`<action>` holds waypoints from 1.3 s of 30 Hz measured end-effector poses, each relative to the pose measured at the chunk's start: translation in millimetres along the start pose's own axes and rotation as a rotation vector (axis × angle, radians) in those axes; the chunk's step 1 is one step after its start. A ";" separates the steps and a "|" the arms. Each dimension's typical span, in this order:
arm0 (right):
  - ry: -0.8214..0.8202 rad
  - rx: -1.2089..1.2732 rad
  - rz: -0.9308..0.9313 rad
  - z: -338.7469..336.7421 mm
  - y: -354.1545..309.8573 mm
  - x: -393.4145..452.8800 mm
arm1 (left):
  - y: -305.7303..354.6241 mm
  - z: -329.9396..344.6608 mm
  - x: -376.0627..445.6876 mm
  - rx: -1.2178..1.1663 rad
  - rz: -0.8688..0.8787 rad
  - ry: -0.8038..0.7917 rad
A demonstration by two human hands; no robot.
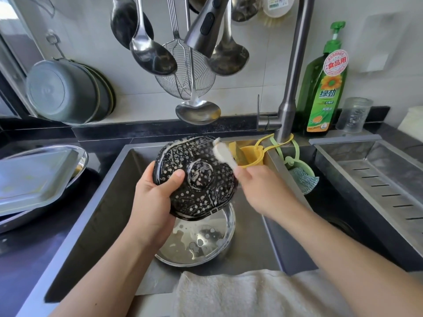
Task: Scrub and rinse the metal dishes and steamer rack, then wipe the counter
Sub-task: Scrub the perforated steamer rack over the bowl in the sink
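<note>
Centre of frame: the left hand (158,193) holds the steamer rack (196,177) tilted over the sink (109,202), thumb curled onto its perforated face and fingers wrapped behind the lower-left rim. The rack is dark, dotted with holes, and streaked with white suds; a raised round boss sits at its middle.

The right hand (261,188), right of centre, grips the handle of a brush (223,152), fingers closed around it. The brush head is white with foam and touches the rack's upper-right edge.

Directly beneath the rack, a round metal dish (201,241) lies on the sink floor with soapy water and bubbles pooled in it.

At the left edge, a rectangular metal tray (34,177) rests upside down on another dish on the dark desk (34,250).

Upper centre: faucet spray head (206,26), with ladles and a wire skimmer (185,72) hanging on the wall behind. Upper right: green detergent bottle (325,88) beside a glass jar (353,115). A yellow holder (250,155) hangs at the faucet base. A white towel (229,294) drapes over the sink's near edge at bottom centre.
</note>
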State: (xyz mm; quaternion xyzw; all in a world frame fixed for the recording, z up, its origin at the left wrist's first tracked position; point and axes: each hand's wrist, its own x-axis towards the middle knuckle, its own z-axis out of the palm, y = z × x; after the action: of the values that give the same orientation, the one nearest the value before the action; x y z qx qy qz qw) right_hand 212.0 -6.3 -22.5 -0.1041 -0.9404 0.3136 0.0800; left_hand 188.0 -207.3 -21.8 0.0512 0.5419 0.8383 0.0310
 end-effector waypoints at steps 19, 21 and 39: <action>0.011 0.009 0.036 0.5 -3.1 0.8 | 0.0 -0.8 2.8 0.000 0.023 0.021; -0.032 -0.018 -0.022 8.2 -6.2 -8.5 | 0.6 0.6 0.9 0.020 0.026 0.012; -0.080 -0.055 -0.144 6.8 -16.6 -14.3 | -4.3 1.7 -0.1 0.145 0.049 -0.030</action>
State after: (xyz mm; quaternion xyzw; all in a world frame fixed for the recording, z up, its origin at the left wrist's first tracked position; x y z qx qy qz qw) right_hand 221.9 -26.6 -19.0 -0.0255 -0.9562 0.2848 0.0618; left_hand 188.3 -204.1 -25.0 0.0790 0.5991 0.7966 0.0149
